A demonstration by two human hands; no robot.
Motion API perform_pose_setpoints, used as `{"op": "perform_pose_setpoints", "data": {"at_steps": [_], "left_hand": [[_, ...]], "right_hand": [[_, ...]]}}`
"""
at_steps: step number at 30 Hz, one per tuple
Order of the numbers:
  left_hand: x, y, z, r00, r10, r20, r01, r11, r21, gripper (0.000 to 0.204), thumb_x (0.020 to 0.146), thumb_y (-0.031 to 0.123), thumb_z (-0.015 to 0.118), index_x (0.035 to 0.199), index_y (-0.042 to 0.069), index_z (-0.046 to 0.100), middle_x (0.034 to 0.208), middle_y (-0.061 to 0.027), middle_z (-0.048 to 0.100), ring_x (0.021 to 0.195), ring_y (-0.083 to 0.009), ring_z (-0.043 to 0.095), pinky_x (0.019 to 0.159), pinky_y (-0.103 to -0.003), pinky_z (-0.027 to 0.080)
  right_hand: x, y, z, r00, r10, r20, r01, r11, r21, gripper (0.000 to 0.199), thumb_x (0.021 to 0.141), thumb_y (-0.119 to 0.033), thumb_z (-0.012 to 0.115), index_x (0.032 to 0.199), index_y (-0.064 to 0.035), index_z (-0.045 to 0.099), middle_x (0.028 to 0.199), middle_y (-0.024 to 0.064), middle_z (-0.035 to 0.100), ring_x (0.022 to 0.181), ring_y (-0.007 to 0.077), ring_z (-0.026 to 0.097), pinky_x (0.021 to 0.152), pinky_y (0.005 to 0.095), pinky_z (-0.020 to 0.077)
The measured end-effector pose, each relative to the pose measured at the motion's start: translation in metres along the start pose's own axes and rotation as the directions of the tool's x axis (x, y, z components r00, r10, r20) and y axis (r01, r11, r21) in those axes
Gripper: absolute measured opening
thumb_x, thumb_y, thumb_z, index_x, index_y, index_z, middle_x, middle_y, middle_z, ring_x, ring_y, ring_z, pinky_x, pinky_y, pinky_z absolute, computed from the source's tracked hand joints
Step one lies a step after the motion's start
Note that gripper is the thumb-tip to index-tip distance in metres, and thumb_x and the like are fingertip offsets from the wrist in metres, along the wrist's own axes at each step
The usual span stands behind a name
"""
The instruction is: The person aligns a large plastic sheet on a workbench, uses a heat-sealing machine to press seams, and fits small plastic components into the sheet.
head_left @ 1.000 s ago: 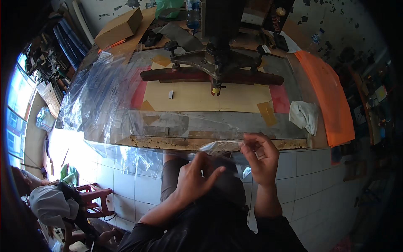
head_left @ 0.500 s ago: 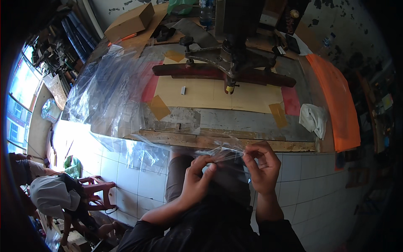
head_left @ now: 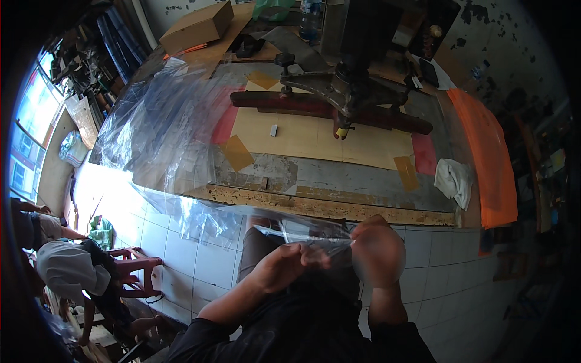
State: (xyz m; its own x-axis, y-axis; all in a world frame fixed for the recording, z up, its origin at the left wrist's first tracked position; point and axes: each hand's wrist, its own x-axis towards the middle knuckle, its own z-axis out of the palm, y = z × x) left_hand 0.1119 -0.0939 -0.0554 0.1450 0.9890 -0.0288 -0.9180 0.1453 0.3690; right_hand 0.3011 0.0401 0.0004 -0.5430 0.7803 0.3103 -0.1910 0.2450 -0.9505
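Over my lap, in front of the bench edge, a clear plastic sheet (head_left: 318, 231) stretches between my two hands. My right hand (head_left: 379, 253), smeared by motion, is closed with its fingertips pinching the sheet's right end. Lower and to the left, my left hand (head_left: 279, 266) has its fingers curled against the near side of the sheet; its fingertips are blurred and partly behind the film. More clear plastic sheets (head_left: 163, 133) lie in a loose, glossy pile on the left of the bench, some hanging over its front edge.
Above the bench stands a dark press-like frame (head_left: 339, 97) with a crossbar over a tan board (head_left: 275, 144). Orange sheets (head_left: 487, 163) and a white cloth (head_left: 454, 180) lie at right, a cardboard box (head_left: 196, 27) behind. Another person (head_left: 72, 269) is near a red stool (head_left: 138, 269) at left.
My right hand has moved slightly down and turned, becoming blurred. The left hand has shifted slightly lower and left, and the plastic between them appears more spread out. The view has shifted slightly.
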Motion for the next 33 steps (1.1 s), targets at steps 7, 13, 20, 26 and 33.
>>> {"op": "perform_pose_setpoints", "data": {"at_steps": [7,13,20,26,33], "left_hand": [[-0.022,0.044,0.036,0.921,0.123,0.369,-0.373,0.550,0.747,0.035,0.103,0.029,0.057,0.089,0.003,0.074,0.139,-0.0306,0.059,0.135,-0.0442,0.053,0.115,-0.053,0.036],[-0.044,0.078,0.039,0.706,0.280,0.650,-0.697,0.439,0.567,0.036,0.099,0.032,0.059,0.085,0.003,0.075,0.138,-0.0363,0.054,0.131,-0.0471,0.053,0.112,-0.056,0.039],[-0.096,0.104,0.044,0.606,0.636,0.477,-0.762,0.295,0.576,0.042,0.097,0.033,0.059,0.079,-0.002,0.071,0.117,-0.0385,0.065,0.109,-0.0448,0.066,0.104,-0.054,0.045],[-0.185,0.136,-0.010,0.488,0.798,0.354,-0.720,0.139,0.680,0.043,0.097,0.032,0.055,0.083,-0.007,0.068,0.106,-0.0405,0.070,0.094,-0.0422,0.073,0.095,-0.051,0.052],[-0.195,0.157,0.035,0.394,0.903,0.171,-0.582,0.102,0.806,0.073,0.097,0.047,0.063,0.137,-0.013,0.051,0.103,-0.0200,0.073,0.076,-0.0281,0.070,0.069,-0.040,0.056]], "right_hand": [[0.010,-0.006,-0.008,0.901,-0.005,0.435,0.004,1.000,0.003,0.063,0.100,-0.046,0.068,0.139,0.0023,0.059,0.142,0.0171,0.057,0.134,0.0290,0.053,0.112,0.0417,0.0413],[-0.010,0.046,-0.008,0.648,0.138,0.749,-0.194,0.981,-0.013,0.082,0.107,-0.063,0.036,0.160,-0.0004,0.034,0.156,0.0176,0.043,0.149,0.0296,0.038,0.123,0.0428,0.0276],[-0.038,0.074,0.043,0.428,0.219,0.877,-0.550,0.833,0.060,0.077,0.106,-0.059,0.047,0.157,-0.0025,0.041,0.119,0.0069,0.063,0.103,0.0130,0.058,0.093,0.0291,0.0478],[-0.023,0.055,0.036,0.692,0.289,0.662,-0.481,0.868,0.125,0.047,0.104,-0.026,0.067,0.144,-0.0030,0.057,0.089,-0.0028,0.060,0.083,0.0046,0.057,0.081,0.0237,0.0484],[-0.011,0.006,0.023,0.826,0.173,0.537,-0.238,0.970,0.053,0.037,0.093,-0.007,0.079,0.129,-0.0035,0.068,0.081,-0.0035,0.063,0.073,0.0037,0.057,0.070,0.0218,0.0470]]}}
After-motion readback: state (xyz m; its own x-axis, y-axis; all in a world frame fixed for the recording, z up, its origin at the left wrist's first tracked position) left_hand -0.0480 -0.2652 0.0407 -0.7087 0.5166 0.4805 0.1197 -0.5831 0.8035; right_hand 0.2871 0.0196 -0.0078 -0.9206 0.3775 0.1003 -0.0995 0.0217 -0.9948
